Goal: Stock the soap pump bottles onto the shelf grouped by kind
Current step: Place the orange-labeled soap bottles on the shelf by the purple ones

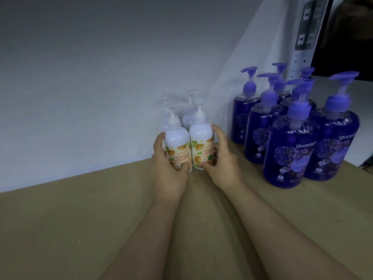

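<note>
Two white pump bottles with orange fruit labels stand side by side on the brown shelf board [80, 219]. My left hand [168, 168] grips the left white bottle [176, 144]; my right hand [220, 160] grips the right white bottle [201, 144]. Both bottles stand upright and touch each other. Directly behind them, against the white wall, two more white pump bottles [188, 116] are partly hidden. To the right stands a group of several purple pump bottles [290, 146] with lavender labels.
A white back wall [101, 77] closes the shelf, meeting a white side panel [252, 47] in the corner behind the white bottles. A perforated upright post [300, 59] rises behind the purple group. The board stretches wide to the left and toward me.
</note>
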